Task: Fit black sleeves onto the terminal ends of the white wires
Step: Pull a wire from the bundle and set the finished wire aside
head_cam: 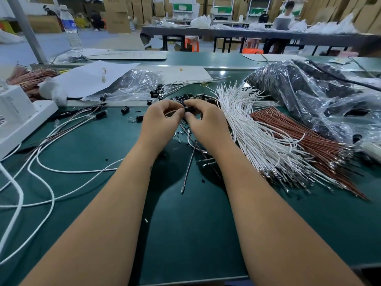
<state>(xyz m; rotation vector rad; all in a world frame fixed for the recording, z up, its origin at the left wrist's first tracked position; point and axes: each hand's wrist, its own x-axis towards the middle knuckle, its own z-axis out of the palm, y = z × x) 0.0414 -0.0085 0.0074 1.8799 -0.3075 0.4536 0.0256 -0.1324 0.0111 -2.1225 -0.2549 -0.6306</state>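
- We have both hands meeting over the green bench top [185, 234]; our left hand [159, 120] curls its fingers round a thin white wire [172, 112], pinching it close to its end.
- Our right hand [203, 118] pinches a small black sleeve [188, 109] between thumb and fingertips, just at 3 o'clock of the left fingertips, the two touching or nearly so; whether the terminal is already inside we cannot tell.
- We judge the sleeve to be light, small and stiff, easy to drop or roll, so a pinch across its sides keeps its mouth free.
- The wire looks light and limp; held far back it would bend, so we judge the best grip lies just behind the terminal, where the push goes straight.
- The metal terminal is probably thin and easy to bend, so a gentle, aligned push suits it.
- The bundle of white wires [253, 137] fans out at 3 o'clock of the hands, beside a sheaf of brown wires [309, 145] further at 4 o'clock.
- Loose black sleeves [181, 98] lie at 12 o'clock, just beyond the fingers.
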